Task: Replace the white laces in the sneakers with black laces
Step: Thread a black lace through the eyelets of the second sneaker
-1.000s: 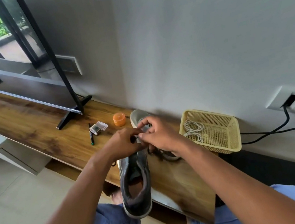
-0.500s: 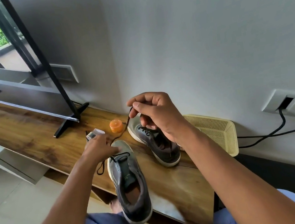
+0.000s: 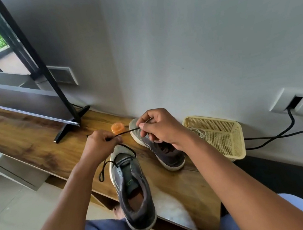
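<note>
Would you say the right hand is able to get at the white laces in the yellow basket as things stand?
Probably yes, once freed: the right hand pinches the black lace, so it must let go first. The white laces lie uncovered in the open-topped yellow basket, just beside that hand, with nothing between.

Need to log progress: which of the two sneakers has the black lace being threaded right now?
The near sneaker, heel overhanging the shelf edge: the black lace held by both hands runs to its front eyelets. The far sneaker, by the basket, isn't being laced.
</note>
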A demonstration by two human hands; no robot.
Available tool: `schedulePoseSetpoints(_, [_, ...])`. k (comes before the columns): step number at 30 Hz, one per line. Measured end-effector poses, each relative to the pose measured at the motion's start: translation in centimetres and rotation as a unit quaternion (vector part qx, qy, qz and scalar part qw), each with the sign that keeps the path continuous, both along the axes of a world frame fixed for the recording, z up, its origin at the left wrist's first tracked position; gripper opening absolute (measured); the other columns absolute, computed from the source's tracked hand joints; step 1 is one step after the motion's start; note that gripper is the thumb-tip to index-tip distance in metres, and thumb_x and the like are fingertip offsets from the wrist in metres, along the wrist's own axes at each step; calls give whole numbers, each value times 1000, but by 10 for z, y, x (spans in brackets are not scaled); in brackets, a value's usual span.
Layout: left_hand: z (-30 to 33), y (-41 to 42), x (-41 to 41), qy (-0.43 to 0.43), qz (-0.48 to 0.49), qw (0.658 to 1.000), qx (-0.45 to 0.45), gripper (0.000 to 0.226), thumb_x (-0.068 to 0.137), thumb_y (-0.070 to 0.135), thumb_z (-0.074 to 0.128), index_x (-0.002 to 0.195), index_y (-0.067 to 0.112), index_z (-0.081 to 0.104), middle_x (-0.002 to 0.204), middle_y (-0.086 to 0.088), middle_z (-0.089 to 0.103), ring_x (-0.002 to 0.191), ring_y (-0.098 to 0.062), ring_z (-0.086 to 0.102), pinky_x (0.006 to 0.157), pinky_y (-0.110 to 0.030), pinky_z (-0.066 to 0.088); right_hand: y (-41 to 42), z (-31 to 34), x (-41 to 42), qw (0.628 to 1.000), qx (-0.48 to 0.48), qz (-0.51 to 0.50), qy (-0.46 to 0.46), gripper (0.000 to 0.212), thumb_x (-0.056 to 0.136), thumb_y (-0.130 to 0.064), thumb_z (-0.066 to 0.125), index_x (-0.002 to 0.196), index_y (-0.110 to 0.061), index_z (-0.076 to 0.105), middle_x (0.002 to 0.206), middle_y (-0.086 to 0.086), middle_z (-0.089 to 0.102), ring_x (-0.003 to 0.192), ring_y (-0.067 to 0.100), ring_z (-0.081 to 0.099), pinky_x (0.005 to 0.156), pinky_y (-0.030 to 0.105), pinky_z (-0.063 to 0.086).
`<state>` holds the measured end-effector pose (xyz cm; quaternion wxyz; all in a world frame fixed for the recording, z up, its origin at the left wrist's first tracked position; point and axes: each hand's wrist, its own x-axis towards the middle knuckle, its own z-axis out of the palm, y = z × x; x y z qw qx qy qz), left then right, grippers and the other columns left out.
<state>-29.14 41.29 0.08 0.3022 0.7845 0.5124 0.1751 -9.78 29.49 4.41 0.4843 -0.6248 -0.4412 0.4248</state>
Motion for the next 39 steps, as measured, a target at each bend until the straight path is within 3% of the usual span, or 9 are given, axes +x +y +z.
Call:
schedulePoseSetpoints(9, [-11,5,-9,65,-2,997,-50,23,85,25,79,79,5,69,67,-1,56,58,-14,48,51,-27,39,-1,2,9,977,72,46,194,22,99,10,59,119,10,67,105,27,75,93,35,76,80,33,65])
schedulePoseSetpoints(13, [0,2,-2,-25,-16,996,-87,19,93,13,66,111,8,68,89,5,66,76,-18,57,66,-32,44,4,-9,-3,994,69,-2,89,17,103,1,59,109,2,75,93,24,76,76,27,73,69,30,64])
schedulePoseSetpoints(15, [4,-1,-1,-73,-23,995,-72,43,101,1,49,143,11,57,104,9,77,92,-19,69,81,-31,53,9,-19,-6,996,66,-42,-33,15,99,-8,69,99,-14,82,87,14,77,66,12,64,65,30,57])
schedulePoseSetpoints(18, [8,-10,2,-163,-56,983,-55,54,108,0,41,160,12,34,114,14,77,110,-18,70,96,-41,57,15,-27,-12,987,68,-65,-127,10,93,-18,78,97,-24,84,87,-8,79,75,2,67,79,30,59])
schedulePoseSetpoints(21, [12,-21,10,-234,-92,964,-84,65,109,-4,42,166,13,15,121,18,74,124,-13,66,100,-34,56,16,-25,-22,989,97,-64,-94,16,90,-13,79,98,-27,83,87,-12,79,84,3,74,85,32,62])
schedulePoseSetpoints(25, [14,-29,18,-273,-114,948,-120,73,107,-8,43,167,12,6,141,-12,61,128,-17,63,108,-24,50,18,-24,-33,988,123,-80,-51,21,84,-11,85,104,-15,82,88,-7,80,82,2,76,80,22,61])
schedulePoseSetpoints(27, [15,-28,17,-271,-112,948,-125,74,107,-7,44,167,11,5,137,-3,62,127,-10,63,107,-22,50,19,-26,-34,987,132,-82,-44,22,85,-9,85,106,-13,82,90,-7,80,83,0,75,76,15,57])
schedulePoseSetpoints(32, [9,-21,12,-239,-119,958,-108,77,107,-2,49,167,12,3,150,-11,55,140,-18,54,120,-40,42,24,-29,-38,984,145,-92,-52,18,87,-8,82,104,-13,83,88,-5,80,80,1,75,72,15,56])
schedulePoseSetpoints(39, [-1,-13,13,-177,-140,973,-39,82,108,4,51,168,18,-3,129,-5,66,124,-5,60,115,-32,45,29,-32,-43,984,140,-100,-55,16,86,-10,83,101,-16,84,89,-6,81,84,2,75,84,23,60])
